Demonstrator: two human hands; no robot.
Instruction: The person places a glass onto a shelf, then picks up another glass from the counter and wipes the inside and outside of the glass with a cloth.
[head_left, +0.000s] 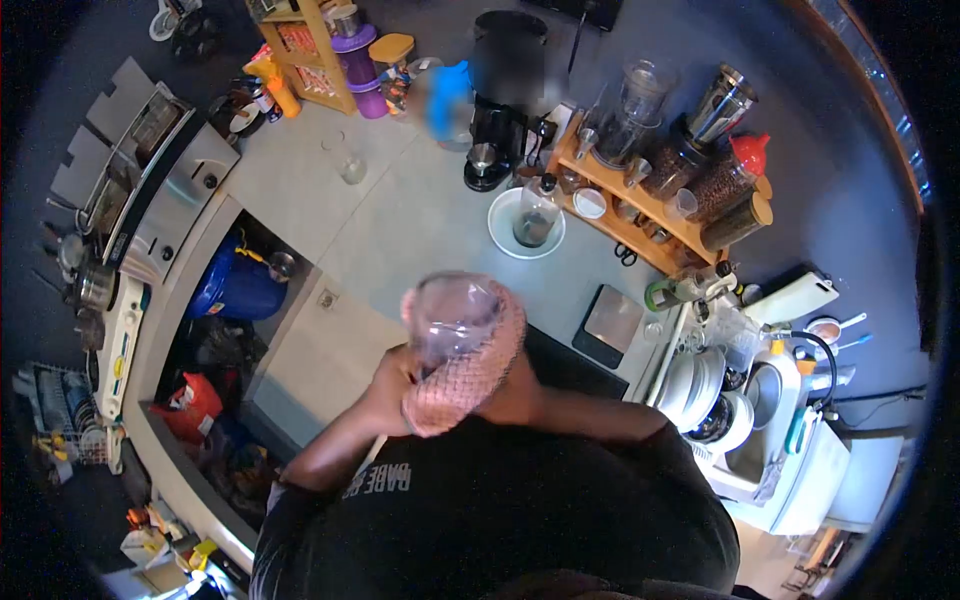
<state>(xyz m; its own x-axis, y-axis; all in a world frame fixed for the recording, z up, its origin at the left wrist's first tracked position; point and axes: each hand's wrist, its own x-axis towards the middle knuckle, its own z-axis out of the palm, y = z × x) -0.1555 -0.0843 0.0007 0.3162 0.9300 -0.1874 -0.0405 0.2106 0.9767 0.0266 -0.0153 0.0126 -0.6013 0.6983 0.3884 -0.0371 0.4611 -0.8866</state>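
Close to my chest, a clear glass vessel (452, 312) is wrapped along its right side and below by a pink textured cloth (465, 388). My left hand (393, 388) grips the cloth and glass from the left, its fingers partly covered. On the other side, my right hand (512, 392) holds the cloth against the glass, most of its fingers hidden behind the fabric. Beyond them on the counter, a clear bottle with a dark top (537, 218) stands in a white bowl (497, 240).
A drinking glass (350, 168) stands on the counter (375, 225). At the back are a black coffee maker (500, 110) and a wooden shelf (640, 205) of jars. A flat scale (612, 325) lies to the right, near stacked dishes (690, 390) and a sink (750, 455).
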